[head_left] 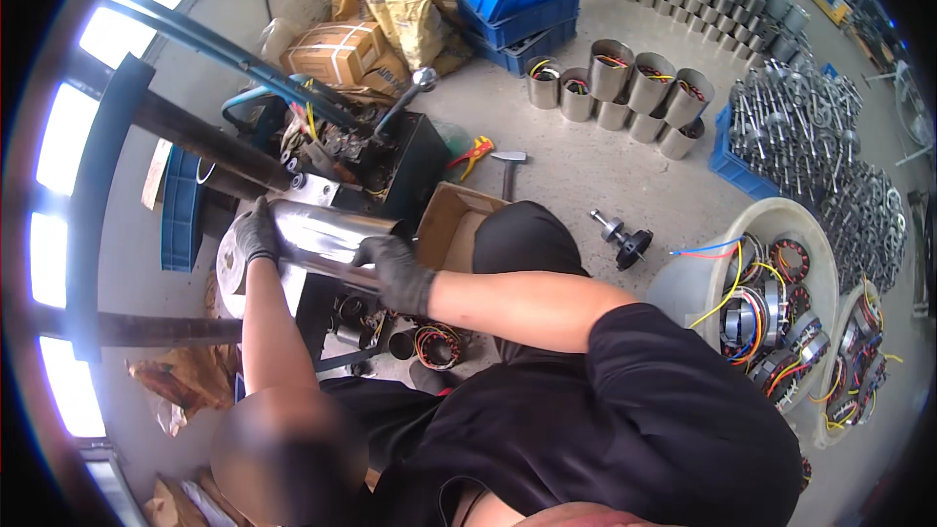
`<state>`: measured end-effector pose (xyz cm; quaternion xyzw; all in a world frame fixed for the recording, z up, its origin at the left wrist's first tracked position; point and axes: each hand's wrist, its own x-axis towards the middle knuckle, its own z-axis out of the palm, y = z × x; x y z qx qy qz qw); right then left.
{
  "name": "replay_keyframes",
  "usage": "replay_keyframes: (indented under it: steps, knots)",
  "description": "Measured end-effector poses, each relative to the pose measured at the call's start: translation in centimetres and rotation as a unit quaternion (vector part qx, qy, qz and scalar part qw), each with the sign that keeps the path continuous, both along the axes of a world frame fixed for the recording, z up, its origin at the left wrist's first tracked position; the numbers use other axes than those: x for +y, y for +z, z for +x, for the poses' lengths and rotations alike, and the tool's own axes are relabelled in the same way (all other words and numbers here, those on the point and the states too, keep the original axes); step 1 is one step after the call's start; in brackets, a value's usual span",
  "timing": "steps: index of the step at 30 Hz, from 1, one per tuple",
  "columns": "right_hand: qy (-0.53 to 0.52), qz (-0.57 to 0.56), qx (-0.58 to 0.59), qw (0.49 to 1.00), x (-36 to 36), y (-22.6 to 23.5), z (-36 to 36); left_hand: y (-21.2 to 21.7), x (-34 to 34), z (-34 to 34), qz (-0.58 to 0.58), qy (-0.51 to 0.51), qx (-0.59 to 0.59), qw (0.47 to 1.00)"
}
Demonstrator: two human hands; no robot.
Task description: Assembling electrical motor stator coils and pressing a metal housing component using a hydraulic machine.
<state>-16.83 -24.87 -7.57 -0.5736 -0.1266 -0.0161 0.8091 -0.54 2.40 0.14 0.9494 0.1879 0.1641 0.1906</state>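
Note:
A shiny metal cylinder [327, 232] lies tilted between my two gloved hands, beside the press. My left hand [258, 232], in a dark grey glove, is wrapped around its left end. Toward the right end my right hand [398, 273], in a matching glove, grips the near side of the cylinder. A round pale disc [232, 268] on the press shows just left of my left hand. Whether anything sits inside the cylinder cannot be seen.
A blue press frame [102, 205] with dark columns stands at left. Close by are a cardboard box [459, 224], a hammer [509, 171], and a rotor [622, 237] on the floor. Right, a tub [683, 283] holds wired stators. Metal cylinders [649, 88] stand stacked farther off, near blue crates [508, 5].

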Motion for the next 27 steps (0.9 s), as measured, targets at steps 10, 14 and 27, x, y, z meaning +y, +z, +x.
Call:
replay_keyframes:
  steps: [10, 14, 27]
  knots:
    - [0.105, 0.250, 0.483, 0.833, -15.9, 7.5, 3.7, -0.5, 4.8, 0.4, 0.105, 0.031, 0.046, 0.993]
    - [-0.011, 0.153, 0.468, 0.870, -24.0, 7.3, 8.6, -1.3, 3.4, 0.0, 0.048, 0.041, 0.013, 0.998]
    - [-0.267, -0.415, 0.373, 0.786, -41.4, -32.7, 9.0, -1.2, 0.1, -0.9, -0.039, 0.048, -0.038, 0.997]
